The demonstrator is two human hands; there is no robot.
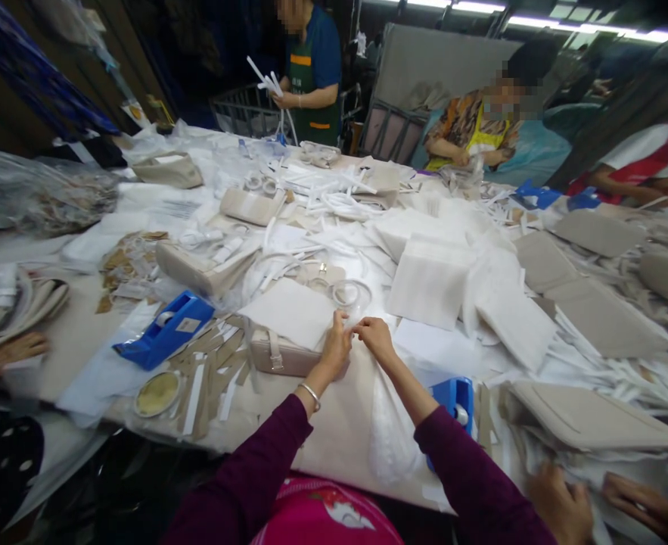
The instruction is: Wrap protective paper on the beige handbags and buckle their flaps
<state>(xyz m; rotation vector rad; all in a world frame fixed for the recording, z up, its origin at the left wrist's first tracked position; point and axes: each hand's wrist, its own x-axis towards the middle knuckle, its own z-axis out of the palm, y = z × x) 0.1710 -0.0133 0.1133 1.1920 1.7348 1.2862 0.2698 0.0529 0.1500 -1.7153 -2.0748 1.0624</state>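
Observation:
My left hand (337,348), a metal bangle at its wrist, is closed in a pinch at the right end of a beige handbag (270,359). My right hand (377,338) is pinched too, its fingertips almost meeting those of the left. What lies between the fingers is too small to make out. The bag rests on the table with a buckled strap on its front and a white sheet (291,309) over its top. Just beyond my fingers is a clear ring (352,295), perhaps a tape roll. A crumpled translucent wrapping (390,435) hangs below my right forearm.
Blue tape dispensers (166,331) (452,405) stand to both sides. A yellowish tape roll (157,393) lies at front left. White foam sheets (430,280), beige bags (206,265) and strips cover the table (334,424). Co-workers' hands (560,503) (13,352) work at right and left; others stand opposite.

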